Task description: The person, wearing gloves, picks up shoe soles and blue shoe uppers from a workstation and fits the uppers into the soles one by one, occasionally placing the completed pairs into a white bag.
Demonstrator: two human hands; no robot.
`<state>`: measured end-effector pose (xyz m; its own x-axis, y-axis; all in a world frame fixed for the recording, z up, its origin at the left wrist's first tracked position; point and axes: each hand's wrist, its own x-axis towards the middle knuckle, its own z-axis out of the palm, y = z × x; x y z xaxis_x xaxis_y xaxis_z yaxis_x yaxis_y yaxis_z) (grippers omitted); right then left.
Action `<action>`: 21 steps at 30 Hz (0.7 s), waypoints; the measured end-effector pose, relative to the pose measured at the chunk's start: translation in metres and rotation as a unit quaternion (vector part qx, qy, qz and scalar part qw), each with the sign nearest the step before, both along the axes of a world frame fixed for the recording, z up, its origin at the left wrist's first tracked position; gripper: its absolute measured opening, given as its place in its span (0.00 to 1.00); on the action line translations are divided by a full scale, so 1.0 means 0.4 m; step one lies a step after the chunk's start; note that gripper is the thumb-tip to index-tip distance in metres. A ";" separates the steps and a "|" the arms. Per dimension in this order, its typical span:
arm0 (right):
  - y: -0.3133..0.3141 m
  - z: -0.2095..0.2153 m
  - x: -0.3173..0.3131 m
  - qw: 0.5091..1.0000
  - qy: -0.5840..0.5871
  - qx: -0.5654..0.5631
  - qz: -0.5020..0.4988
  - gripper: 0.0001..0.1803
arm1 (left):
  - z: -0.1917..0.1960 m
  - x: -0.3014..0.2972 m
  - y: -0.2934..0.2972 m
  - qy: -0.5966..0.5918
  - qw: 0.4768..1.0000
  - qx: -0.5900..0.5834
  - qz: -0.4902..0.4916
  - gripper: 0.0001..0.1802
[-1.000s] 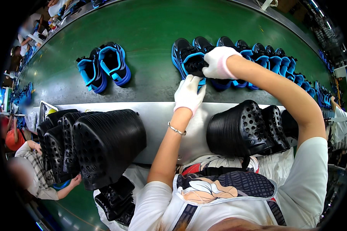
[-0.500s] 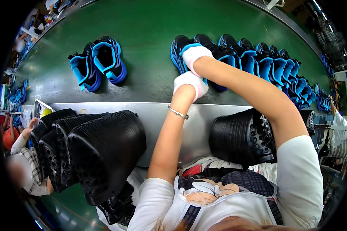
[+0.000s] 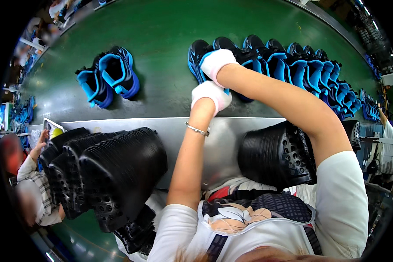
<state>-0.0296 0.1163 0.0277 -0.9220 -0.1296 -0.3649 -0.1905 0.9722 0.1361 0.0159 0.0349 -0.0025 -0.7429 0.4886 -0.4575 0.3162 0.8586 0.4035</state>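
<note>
A black and blue sneaker (image 3: 195, 56) stands on the green table, its toe pointing away from me, at the left end of a row. White gloves cover both hands. My left hand (image 3: 211, 96) is closed around the heel end of this sneaker, beside a small blue tab. Bent in over the shoe's opening, my right hand (image 3: 218, 65) is closed at the collar and covers most of the upper. The fingertips of both hands are hidden. Just right of them stands another sneaker (image 3: 225, 44) of the same kind.
More matching sneakers (image 3: 299, 65) continue the row rightward. A separate pair (image 3: 118, 72) stands at the left. Nested black plastic pieces with holes lie in a left stack (image 3: 122, 170) and a right stack (image 3: 270, 153) along the metal ledge (image 3: 190, 168). Another person (image 3: 37, 187) is at far left.
The whole view has shifted slightly. Both hands stay on the same sneaker, with little visible change in their hold.
</note>
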 end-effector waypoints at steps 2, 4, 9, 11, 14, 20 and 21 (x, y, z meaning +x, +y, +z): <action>0.014 -0.030 -0.020 0.993 0.087 -0.079 -0.031 0.15 | 0.010 -0.025 0.005 0.024 1.000 -0.001 0.004 0.22; 0.021 -0.001 -0.013 0.989 0.079 -0.115 -0.047 0.16 | 0.036 -0.020 0.008 0.006 1.000 -0.026 -0.003 0.22; 0.068 0.140 0.077 0.985 -0.049 -0.034 0.162 0.16 | 0.022 0.010 0.004 0.010 0.998 -0.031 0.059 0.23; 0.069 0.235 0.164 0.988 -0.026 -0.079 0.129 0.15 | -0.024 0.021 -0.015 0.040 0.998 -0.017 0.055 0.24; 0.134 0.343 0.290 0.986 0.016 -0.122 0.110 0.13 | 0.057 0.045 -0.034 0.070 0.996 -0.002 0.051 0.25; 0.366 0.481 0.573 0.966 0.171 -0.181 0.071 0.08 | 0.125 0.002 -0.097 0.133 0.980 -0.076 0.123 0.24; 0.398 0.482 0.606 0.962 0.169 -0.205 0.057 0.09 | 0.106 -0.006 -0.117 0.177 0.977 -0.028 0.117 0.21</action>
